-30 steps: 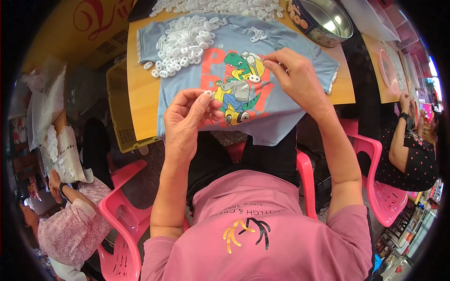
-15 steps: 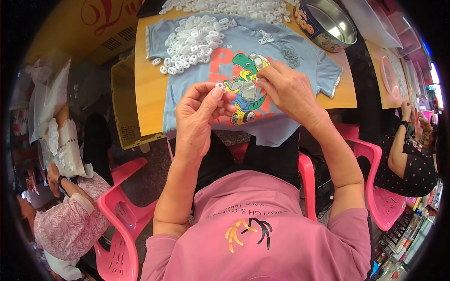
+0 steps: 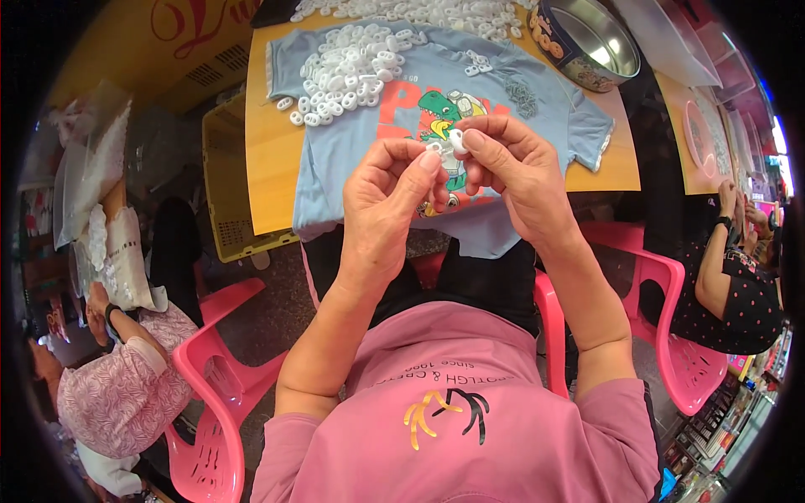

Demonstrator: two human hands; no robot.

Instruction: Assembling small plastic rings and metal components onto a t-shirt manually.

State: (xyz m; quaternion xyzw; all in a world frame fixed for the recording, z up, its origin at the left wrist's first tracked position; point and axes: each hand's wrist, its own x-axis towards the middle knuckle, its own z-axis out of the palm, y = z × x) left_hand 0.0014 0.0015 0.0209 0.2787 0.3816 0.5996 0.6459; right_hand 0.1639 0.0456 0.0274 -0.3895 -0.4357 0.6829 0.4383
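Over the blue T-shirt (image 3: 335,168) with a dinosaur print, my two hands are close together. My left hand (image 3: 390,197) is closed in a pinch on a small white plastic piece (image 3: 434,147), mostly covered by thumb and fingers. Between thumb and forefinger my right hand (image 3: 520,172) grips a white oval cord lock (image 3: 458,141), close beside the left fingertips. A heap of white oval cord-lock pieces (image 3: 348,71) with holes lies on the shirt at the far left. Several paired white pieces (image 3: 478,63) and a small pile of grey metal springs or wire bits (image 3: 521,96) lie farther right.
The shirt is spread on a yellow table (image 3: 272,197). More white pieces (image 3: 411,10) line its far edge, beside a round open tin (image 3: 587,46). A yellow crate (image 3: 243,222) stands at left. People sit on both sides, near pink chairs (image 3: 222,369).
My right hand has come down from over the print toward my left, now showing a white cord lock in its pinch. My left hand has moved slightly right, still pinching its piece.
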